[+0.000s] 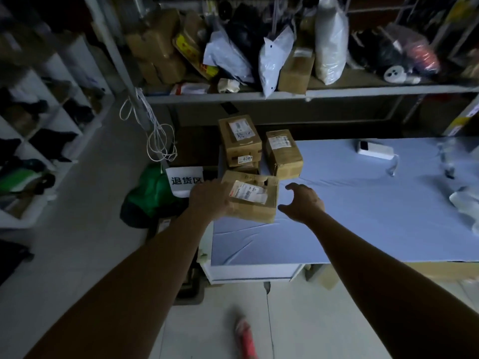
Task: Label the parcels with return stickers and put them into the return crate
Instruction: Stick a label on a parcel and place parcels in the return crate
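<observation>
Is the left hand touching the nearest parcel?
Touching. Head view: the left hand grips the nearest parcel at its left edge.

Single head-worn wide-angle view, we look forward and down, table [363,208] near below us, shelf rack [337,90] beyond at top, floor [77,255] underfoot, edges dim, possibly blurred.
</observation>
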Demonstrator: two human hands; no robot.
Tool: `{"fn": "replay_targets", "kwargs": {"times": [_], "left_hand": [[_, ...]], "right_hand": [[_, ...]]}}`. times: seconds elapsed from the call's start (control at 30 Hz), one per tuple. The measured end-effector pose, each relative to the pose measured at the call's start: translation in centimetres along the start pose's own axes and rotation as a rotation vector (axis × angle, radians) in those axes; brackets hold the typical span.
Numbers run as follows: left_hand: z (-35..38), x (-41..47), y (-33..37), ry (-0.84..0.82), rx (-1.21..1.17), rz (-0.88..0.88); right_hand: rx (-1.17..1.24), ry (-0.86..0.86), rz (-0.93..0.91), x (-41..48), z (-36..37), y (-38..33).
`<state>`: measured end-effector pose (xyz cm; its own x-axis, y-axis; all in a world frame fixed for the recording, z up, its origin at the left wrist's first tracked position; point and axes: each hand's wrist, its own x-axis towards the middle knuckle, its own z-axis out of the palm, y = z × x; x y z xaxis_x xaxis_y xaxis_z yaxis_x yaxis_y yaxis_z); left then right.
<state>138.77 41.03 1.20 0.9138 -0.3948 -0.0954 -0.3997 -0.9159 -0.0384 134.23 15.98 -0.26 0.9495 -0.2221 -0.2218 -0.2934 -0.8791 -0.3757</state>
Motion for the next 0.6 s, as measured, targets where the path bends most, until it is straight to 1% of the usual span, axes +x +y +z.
{"fn": "replay_targets", "kwargs": {"times": [0.1,0.2,0.33,0.43,0.6], "left_hand": [[3.6,3.4,-1.7,-0.011,-0.165,-0.072],[7.8,5.9,-2.9,-0.095,-0.436,-0.123],[10.4,8.8,-3.0,-0.133,-0.76,-0.295],[11.5,10.0,-2.9,-0.211,-0.982,-0.428],[13.4,10.8,-2.6,-0.135,-1.16,-0.53]], "right_hand": [[0.203,0.023,0.061,3.3,1.9,0.5],[0.391,-0.004,0.167,6.1,4.5,1.1],[0.501,-0.088,0.248,9.3,7.4,1.6],[0.576,-0.121,0.248,10.6,8.8,1.6],[0.722,-0.114,0.228,11.4,9.7,2.4]]}}
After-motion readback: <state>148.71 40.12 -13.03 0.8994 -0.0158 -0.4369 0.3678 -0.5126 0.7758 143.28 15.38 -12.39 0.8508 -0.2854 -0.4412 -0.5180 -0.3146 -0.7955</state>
